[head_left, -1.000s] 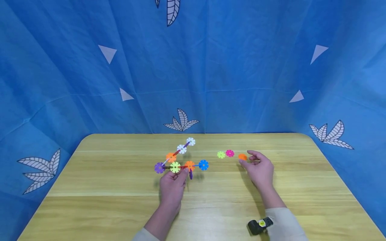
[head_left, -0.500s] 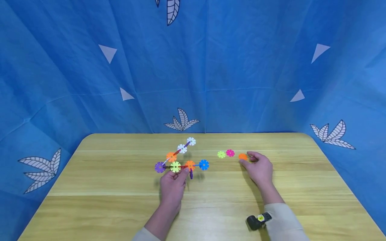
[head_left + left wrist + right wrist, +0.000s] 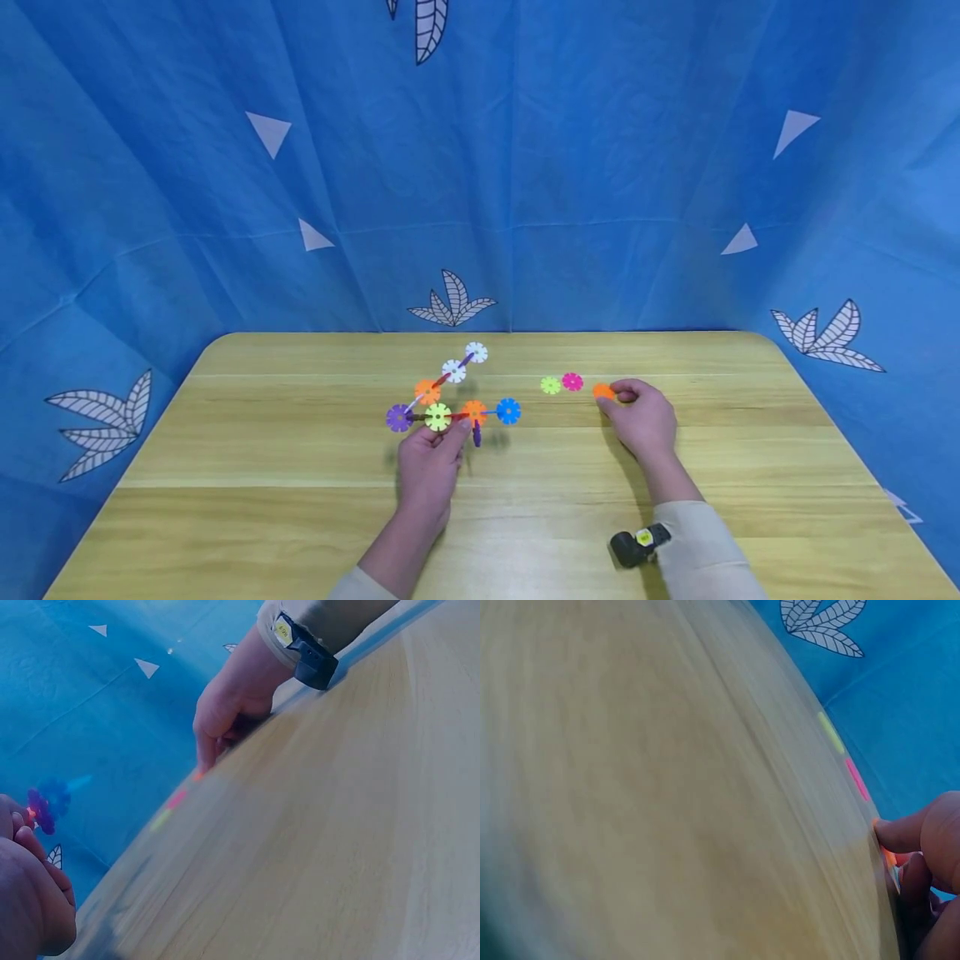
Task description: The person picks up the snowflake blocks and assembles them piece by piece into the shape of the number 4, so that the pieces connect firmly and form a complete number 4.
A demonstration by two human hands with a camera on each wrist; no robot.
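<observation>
In the head view my left hand [image 3: 431, 467] pinches a linked chain of interlocking snowflake discs [image 3: 438, 417], gripping it near its orange disc. Its front row runs from a purple disc [image 3: 399, 418] to a blue one [image 3: 508, 411], while a second arm slants back to a white disc [image 3: 476, 352]. A purple disc [image 3: 477, 433] seen edge-on hangs below the orange one. On the right, my right hand [image 3: 647, 421] has thumb and fingertips at the edges of a loose orange disc [image 3: 603, 392] on the table. The right wrist view shows my thumb [image 3: 904, 831] against that disc.
A lime disc [image 3: 551, 385] and a pink disc [image 3: 572, 382] lie flat left of the loose orange one. The wooden table [image 3: 300, 533] ends at the back against a blue curtain [image 3: 600, 167]. A black camera [image 3: 630, 548] sits at my right wrist.
My right hand has edged slightly left, its fingers closing in on the loose orange disc. The left hand and its chain have hardly moved.
</observation>
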